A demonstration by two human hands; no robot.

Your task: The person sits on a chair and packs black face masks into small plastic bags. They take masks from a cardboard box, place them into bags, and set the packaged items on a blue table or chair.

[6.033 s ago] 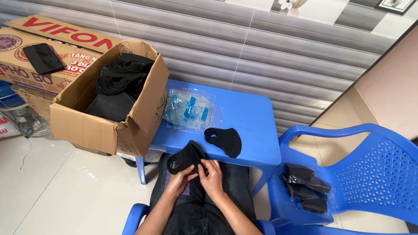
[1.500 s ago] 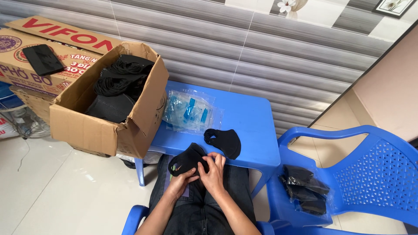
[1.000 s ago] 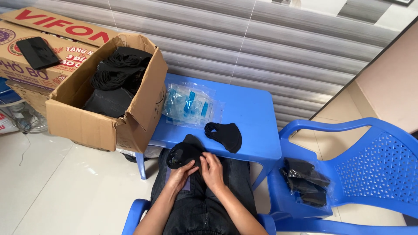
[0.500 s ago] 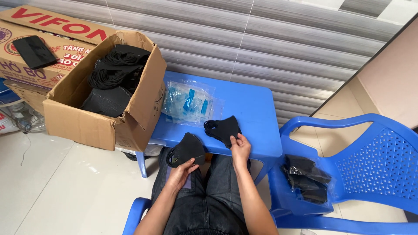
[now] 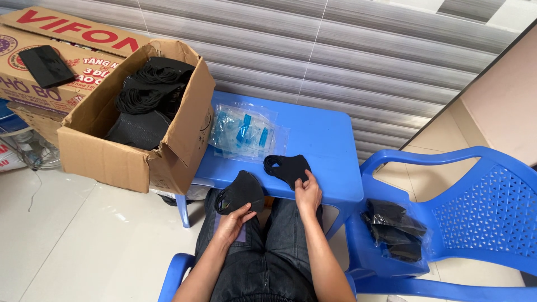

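My left hand (image 5: 235, 217) holds a folded black face mask (image 5: 239, 191) above my lap, at the near edge of the small blue plastic table (image 5: 327, 145). My right hand (image 5: 307, 189) has reached onto the table and grips a second black face mask (image 5: 287, 166) lying near the table's front edge. Behind these, a pile of clear plastic bags (image 5: 244, 132) with blue print lies on the table's left half.
An open cardboard box (image 5: 120, 162) full of black masks stands left of the table, with another printed carton (image 5: 67, 50) behind it. A blue plastic chair (image 5: 475, 212) on the right holds bagged black masks (image 5: 395, 228). I sit on a blue chair; a grey ridged wall lies ahead.
My right hand left the mask that both hands held and moved forward onto the table, taking hold of the second mask. The left hand keeps the first mask.
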